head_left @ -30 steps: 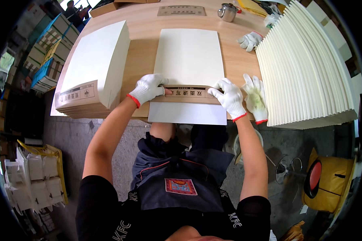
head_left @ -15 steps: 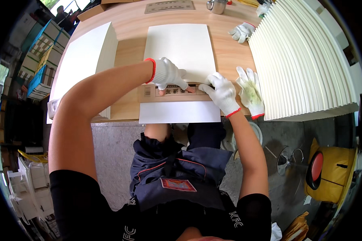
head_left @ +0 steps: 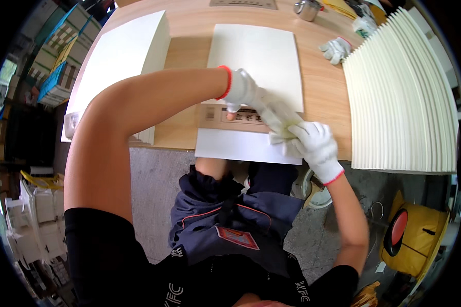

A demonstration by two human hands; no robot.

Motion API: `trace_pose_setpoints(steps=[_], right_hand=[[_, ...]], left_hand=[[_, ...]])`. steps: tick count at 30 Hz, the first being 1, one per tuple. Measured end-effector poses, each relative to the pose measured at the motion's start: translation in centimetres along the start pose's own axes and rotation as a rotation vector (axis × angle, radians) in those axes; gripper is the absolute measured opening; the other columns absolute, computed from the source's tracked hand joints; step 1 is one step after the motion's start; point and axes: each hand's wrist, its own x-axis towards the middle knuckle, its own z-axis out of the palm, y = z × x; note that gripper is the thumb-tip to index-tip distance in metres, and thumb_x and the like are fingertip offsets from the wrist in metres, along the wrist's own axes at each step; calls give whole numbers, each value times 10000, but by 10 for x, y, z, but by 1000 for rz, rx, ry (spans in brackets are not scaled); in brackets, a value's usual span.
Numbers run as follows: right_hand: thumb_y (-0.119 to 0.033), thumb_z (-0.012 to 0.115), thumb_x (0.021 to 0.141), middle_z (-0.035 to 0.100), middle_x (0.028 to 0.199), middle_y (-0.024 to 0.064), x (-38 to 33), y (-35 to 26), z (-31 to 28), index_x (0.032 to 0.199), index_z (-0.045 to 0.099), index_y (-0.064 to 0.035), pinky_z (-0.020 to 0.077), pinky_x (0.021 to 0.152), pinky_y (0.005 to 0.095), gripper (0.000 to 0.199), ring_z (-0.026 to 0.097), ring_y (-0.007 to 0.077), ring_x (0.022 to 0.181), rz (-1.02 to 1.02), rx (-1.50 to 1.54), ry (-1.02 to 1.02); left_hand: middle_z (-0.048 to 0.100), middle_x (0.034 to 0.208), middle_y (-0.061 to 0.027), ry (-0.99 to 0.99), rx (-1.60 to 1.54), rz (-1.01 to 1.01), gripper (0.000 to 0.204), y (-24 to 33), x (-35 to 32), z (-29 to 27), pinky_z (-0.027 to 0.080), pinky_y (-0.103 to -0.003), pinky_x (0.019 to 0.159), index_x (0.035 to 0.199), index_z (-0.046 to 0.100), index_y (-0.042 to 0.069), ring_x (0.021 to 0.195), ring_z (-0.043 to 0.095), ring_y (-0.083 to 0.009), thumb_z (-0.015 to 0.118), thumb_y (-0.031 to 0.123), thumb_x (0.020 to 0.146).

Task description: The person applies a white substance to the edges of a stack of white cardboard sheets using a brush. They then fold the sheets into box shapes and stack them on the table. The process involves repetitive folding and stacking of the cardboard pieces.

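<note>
A brown printed cardboard strip (head_left: 217,118) lies across a stack of white sheets (head_left: 256,53), whose near part (head_left: 235,144) shows below it. My left hand (head_left: 242,91), in a white glove with bare fingertips, presses on the strip with thumb and fingers apart; some fingers are hidden. My right hand (head_left: 318,148), gloved in white with a red cuff, grips a loose white glove (head_left: 277,113) stained yellow-green. That glove is blurred and stretches over the strip's right part, up to my left fingers.
A tall white paper stack (head_left: 123,51) stands at the left, a fanned stack (head_left: 402,102) at the right. Farther back are another white glove (head_left: 336,50), a metal mug (head_left: 307,9) and a grey-brown printed piece (head_left: 243,3). A yellow bag (head_left: 420,240) sits on the floor.
My right hand has left the strip's right end and picked up the stained glove from the table, bringing it over the strip. My left hand stays on the strip. The whole view has shifted.
</note>
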Motion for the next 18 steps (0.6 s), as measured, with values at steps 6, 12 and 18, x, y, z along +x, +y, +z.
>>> trace_pose_setpoints(steps=[6, 12, 18], right_hand=[[-198, 687, 787, 611, 763, 24, 80, -62, 33, 864, 679, -140, 529, 668, 344, 97, 638, 209, 752, -141, -6, -271], [-107, 634, 762, 568, 765, 60, 132, -144, 88, 796, 602, -86, 552, 543, 369, 52, 655, 228, 757, -188, 18, 86], [-83, 630, 798, 625, 824, 123, 146, -167, 98, 817, 665, -53, 544, 553, 420, 50, 659, 268, 758, -133, 64, 4]], left_hand=[[665, 1176, -46, -80, -19, -287, 668, -10, 8, 5, 547, -394, 828, 1457, 445, 311, 1011, 665, -264, 633, 473, 837], [589, 1338, -90, -174, 225, -235, 757, 5, 1, -10, 532, -461, 873, 1454, 429, 209, 1154, 615, -315, 667, 598, 850], [500, 1389, -49, -163, 377, -123, 865, 17, -15, -16, 536, -444, 896, 1475, 357, 495, 1165, 615, -294, 813, 228, 790]])
